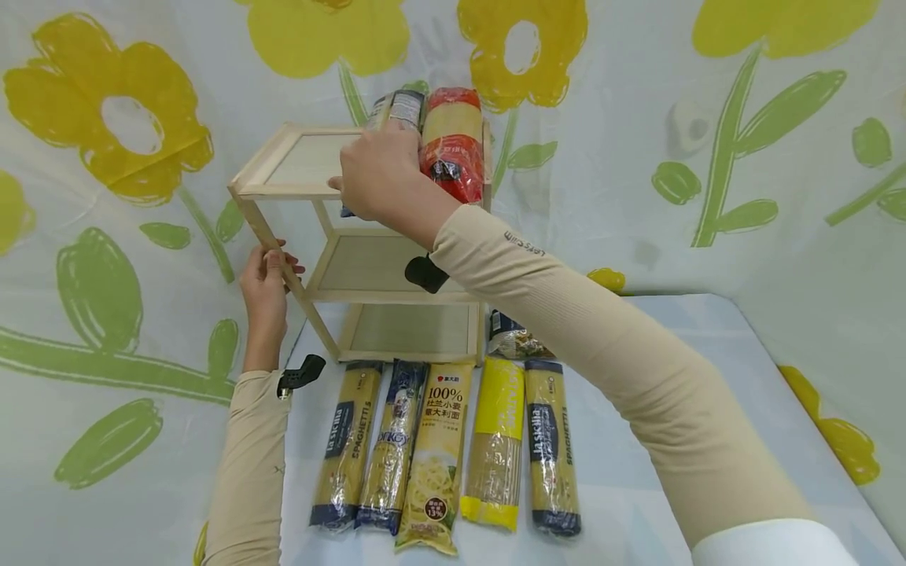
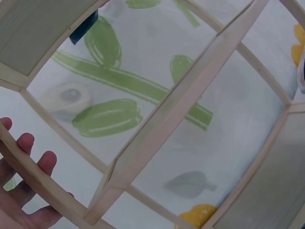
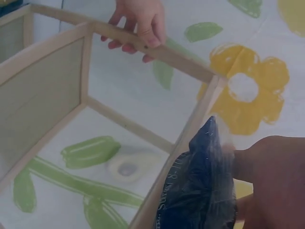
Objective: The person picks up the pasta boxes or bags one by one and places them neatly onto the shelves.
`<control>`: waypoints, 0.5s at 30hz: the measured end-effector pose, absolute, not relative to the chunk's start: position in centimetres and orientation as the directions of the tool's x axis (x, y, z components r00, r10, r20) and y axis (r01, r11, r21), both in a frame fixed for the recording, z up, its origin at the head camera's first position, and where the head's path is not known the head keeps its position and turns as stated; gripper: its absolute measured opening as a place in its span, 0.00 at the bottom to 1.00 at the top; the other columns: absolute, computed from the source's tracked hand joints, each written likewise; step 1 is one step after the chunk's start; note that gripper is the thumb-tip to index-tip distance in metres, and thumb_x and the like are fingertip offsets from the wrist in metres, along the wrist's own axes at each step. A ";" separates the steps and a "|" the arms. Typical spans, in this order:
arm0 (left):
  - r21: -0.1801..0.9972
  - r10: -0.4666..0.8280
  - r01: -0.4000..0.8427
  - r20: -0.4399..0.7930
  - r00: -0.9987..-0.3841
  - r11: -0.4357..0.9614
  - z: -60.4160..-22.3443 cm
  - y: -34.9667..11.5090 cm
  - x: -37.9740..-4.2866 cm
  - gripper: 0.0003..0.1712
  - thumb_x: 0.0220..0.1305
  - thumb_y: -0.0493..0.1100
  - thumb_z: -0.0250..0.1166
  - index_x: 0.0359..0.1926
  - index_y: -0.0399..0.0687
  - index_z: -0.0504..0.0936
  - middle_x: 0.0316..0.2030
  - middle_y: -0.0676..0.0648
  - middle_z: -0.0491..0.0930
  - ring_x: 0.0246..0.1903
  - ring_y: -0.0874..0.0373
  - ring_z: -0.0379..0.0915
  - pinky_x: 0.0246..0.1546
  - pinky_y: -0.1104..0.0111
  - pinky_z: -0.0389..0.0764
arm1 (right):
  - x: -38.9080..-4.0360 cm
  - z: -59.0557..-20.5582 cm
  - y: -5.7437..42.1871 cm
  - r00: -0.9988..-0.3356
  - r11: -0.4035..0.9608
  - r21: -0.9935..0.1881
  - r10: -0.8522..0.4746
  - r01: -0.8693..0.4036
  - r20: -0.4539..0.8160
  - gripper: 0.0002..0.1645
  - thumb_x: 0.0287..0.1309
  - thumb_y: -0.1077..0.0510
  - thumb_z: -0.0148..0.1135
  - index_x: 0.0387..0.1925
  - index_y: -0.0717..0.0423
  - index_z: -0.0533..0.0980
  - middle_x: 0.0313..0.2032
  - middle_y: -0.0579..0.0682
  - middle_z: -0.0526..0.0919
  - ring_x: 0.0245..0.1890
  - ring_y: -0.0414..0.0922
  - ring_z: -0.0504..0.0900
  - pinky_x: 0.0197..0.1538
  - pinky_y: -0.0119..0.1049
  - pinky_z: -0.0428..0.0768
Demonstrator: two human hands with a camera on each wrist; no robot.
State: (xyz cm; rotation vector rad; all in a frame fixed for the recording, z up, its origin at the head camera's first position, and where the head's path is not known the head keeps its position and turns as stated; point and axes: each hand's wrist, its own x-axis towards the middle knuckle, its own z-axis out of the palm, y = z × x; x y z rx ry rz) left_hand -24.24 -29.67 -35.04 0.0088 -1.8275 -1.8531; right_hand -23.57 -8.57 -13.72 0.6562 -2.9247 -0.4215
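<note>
A three-tier wooden shelf rack (image 1: pixel 283 191) stands at the back of the table. My left hand (image 1: pixel 265 287) holds its left front post, with fingers round the wood in the left wrist view. Above the top tier, my right hand (image 1: pixel 385 173) grips a pasta pack with a dark blue end (image 3: pixel 198 181); that end pokes past the front rail in the right wrist view. Most of this pack is hidden by the hand in the head view. Just to its right, a red-ended pasta pack (image 1: pixel 453 145) lies on the top tier.
In front of the rack lie several spaghetti packs side by side, including a yellow-ended one (image 1: pixel 495 448) and a cream one (image 1: pixel 433 456). Another pack (image 1: pixel 517 338) lies by the rack's right foot. A flower-printed cloth (image 1: pixel 602 157) hangs close behind.
</note>
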 end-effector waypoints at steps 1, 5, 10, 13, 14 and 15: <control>0.932 -0.370 0.359 0.353 -0.859 0.054 -35.0 -29.7 -24.2 0.18 0.67 0.52 0.51 0.51 0.49 0.77 0.35 0.45 0.76 0.36 0.51 0.78 0.37 0.66 0.76 | -23.4 -13.6 -8.4 -0.900 0.874 0.269 -0.433 -0.406 0.050 0.35 0.67 0.32 0.33 0.63 0.46 0.69 0.56 0.50 0.74 0.54 0.53 0.69 0.49 0.45 0.74; 0.931 -0.372 0.360 0.353 -0.858 0.052 -35.1 -29.7 -24.2 0.18 0.67 0.52 0.51 0.51 0.49 0.76 0.35 0.45 0.76 0.36 0.51 0.78 0.38 0.66 0.77 | -22.6 -13.1 -7.7 -0.888 0.878 0.195 -0.456 -0.437 0.059 0.34 0.66 0.33 0.38 0.63 0.46 0.68 0.58 0.52 0.72 0.59 0.55 0.65 0.56 0.51 0.68; 0.932 -0.369 0.359 0.352 -0.860 0.053 -35.1 -29.8 -24.3 0.17 0.68 0.51 0.51 0.51 0.49 0.76 0.35 0.44 0.75 0.36 0.50 0.78 0.38 0.66 0.77 | -21.4 -12.3 -6.6 -0.860 0.863 0.136 -0.500 -0.486 0.097 0.31 0.64 0.35 0.45 0.59 0.49 0.70 0.52 0.52 0.74 0.54 0.53 0.66 0.53 0.48 0.70; 0.935 -0.373 0.353 0.342 -0.863 0.040 -35.2 -30.0 -24.5 0.17 0.68 0.51 0.51 0.51 0.49 0.76 0.35 0.44 0.75 0.35 0.51 0.78 0.36 0.69 0.77 | -20.6 -11.8 -5.8 -0.841 0.853 0.100 -0.521 -0.512 0.143 0.30 0.63 0.36 0.48 0.58 0.50 0.70 0.48 0.51 0.75 0.50 0.50 0.68 0.50 0.44 0.72; 0.935 -0.374 0.353 0.341 -0.863 0.038 -35.2 -30.1 -24.5 0.17 0.68 0.51 0.51 0.50 0.49 0.76 0.35 0.45 0.75 0.35 0.51 0.78 0.36 0.69 0.77 | -20.3 -11.6 -5.5 -0.835 0.850 0.088 -0.527 -0.520 0.159 0.30 0.64 0.37 0.48 0.58 0.51 0.69 0.48 0.51 0.75 0.50 0.50 0.69 0.49 0.43 0.73; 0.935 -0.375 0.352 0.340 -0.862 0.036 -35.3 -30.2 -24.5 0.17 0.68 0.51 0.51 0.50 0.49 0.76 0.35 0.45 0.75 0.35 0.51 0.78 0.36 0.70 0.77 | -20.1 -11.5 -5.1 -0.828 0.845 0.074 -0.533 -0.529 0.173 0.29 0.64 0.38 0.49 0.58 0.51 0.69 0.48 0.51 0.74 0.50 0.50 0.69 0.49 0.43 0.73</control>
